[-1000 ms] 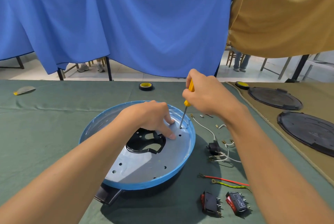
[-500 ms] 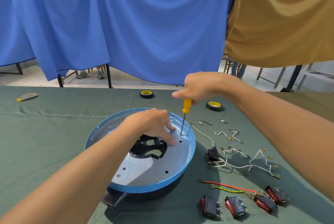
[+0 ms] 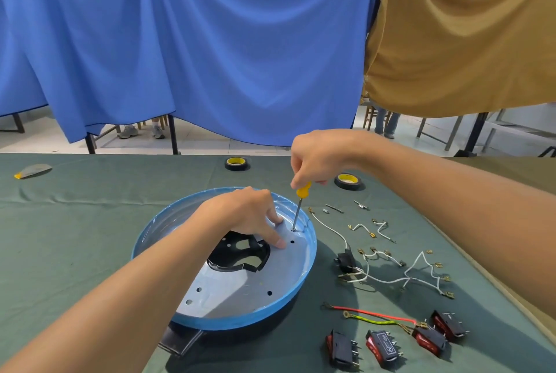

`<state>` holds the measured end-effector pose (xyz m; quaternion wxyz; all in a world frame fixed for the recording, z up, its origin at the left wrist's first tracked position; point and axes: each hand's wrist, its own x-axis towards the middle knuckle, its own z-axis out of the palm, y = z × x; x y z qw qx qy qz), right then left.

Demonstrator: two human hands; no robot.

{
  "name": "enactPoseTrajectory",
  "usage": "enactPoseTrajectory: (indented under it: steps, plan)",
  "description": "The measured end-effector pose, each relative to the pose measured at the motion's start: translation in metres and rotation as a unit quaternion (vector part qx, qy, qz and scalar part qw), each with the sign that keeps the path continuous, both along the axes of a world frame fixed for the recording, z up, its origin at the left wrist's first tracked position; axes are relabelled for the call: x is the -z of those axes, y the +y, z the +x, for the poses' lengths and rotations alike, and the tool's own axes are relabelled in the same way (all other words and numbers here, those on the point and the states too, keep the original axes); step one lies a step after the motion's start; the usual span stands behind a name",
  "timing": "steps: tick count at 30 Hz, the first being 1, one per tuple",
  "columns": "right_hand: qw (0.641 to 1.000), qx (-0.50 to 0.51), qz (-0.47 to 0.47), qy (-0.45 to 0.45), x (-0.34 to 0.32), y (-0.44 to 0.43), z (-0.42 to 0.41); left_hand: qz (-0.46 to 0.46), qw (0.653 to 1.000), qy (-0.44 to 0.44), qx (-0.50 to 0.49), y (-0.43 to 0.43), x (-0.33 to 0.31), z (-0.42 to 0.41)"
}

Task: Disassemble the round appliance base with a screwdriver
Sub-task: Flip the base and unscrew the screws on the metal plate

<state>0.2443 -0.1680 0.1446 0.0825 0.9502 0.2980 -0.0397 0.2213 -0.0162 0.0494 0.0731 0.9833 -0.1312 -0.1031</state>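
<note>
Blue cloth (image 3: 195,41) and ochre cloth (image 3: 451,50) hung behind a green-covered desk (image 3: 75,222), where the round appliance base (image 3: 301,282) lay open side up near the middle, a black plate (image 3: 240,255) showing through the cut-out in its pale floor. The right hand (image 3: 319,158) pinched the yellow handle of the screwdriver (image 3: 298,210) from above, fingers curled round its top. The tool's long axis stood almost upright, its handle leaning slightly right, and its tip met the floor at the far right, just inside the rim; whether a screw sat there was too small to tell. The left hand (image 3: 243,216), holding nothing, pressed its fingertips on the floor just left of the tip, apparently steadying the base. With the right hand directly over that spot, the coming turn looked set to run about this near-vertical axis. Loose white wires (image 3: 391,270) and rocker switches (image 3: 382,345) lay on the desk to the right
</note>
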Motion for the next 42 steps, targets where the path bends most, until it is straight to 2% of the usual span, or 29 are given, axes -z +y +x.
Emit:
enactPoseTrajectory:
  steps: [4, 8, 10, 17, 23, 26, 30, 33, 36, 42]
  plan:
    - [0.998, -0.01, 0.009, 0.062, -0.003, 0.001, 0.002, -0.006, 1.0, 0.001, -0.004, 0.001, 0.003, 0.002]
    - [0.994, 0.051, -0.055, 0.078, -0.005, 0.002, 0.004, -0.004, 1.0, -0.009, 0.007, 0.003, 0.006, 0.003]
    - [0.994, 0.053, -0.056, 0.08, -0.003, 0.002, 0.005, -0.003, 1.0, -0.011, 0.011, 0.003, 0.007, 0.004]
    - [0.994, -0.049, -0.101, 0.017, -0.001, -0.005, -0.008, -0.007, 1.0, -0.009, 0.007, 0.003, 0.007, 0.003]
    - [0.976, -0.164, -0.138, -0.047, -0.002, -0.011, -0.014, -0.009, 1.0, -0.008, 0.001, 0.003, 0.005, 0.003]
    - [0.969, -0.211, -0.116, -0.059, -0.003, -0.003, -0.015, -0.009, 1.0, -0.004, -0.005, 0.003, 0.006, 0.002]
    - [0.987, -0.154, -0.052, -0.009, 0.0, 0.004, -0.013, -0.022, 1.0, -0.003, -0.005, 0.004, 0.006, 0.001]
    - [0.996, -0.079, -0.016, -0.032, 0.001, 0.006, -0.008, -0.026, 1.0, 0.0, -0.007, 0.005, 0.006, 0.0]
    - [0.998, -0.049, -0.028, -0.038, -0.001, 0.006, -0.005, -0.016, 1.0, -0.004, -0.008, 0.003, 0.005, 0.0]
    - [0.999, -0.023, -0.008, 0.027, -0.002, 0.003, 0.0, -0.015, 1.0, -0.006, -0.006, 0.004, 0.006, 0.001]
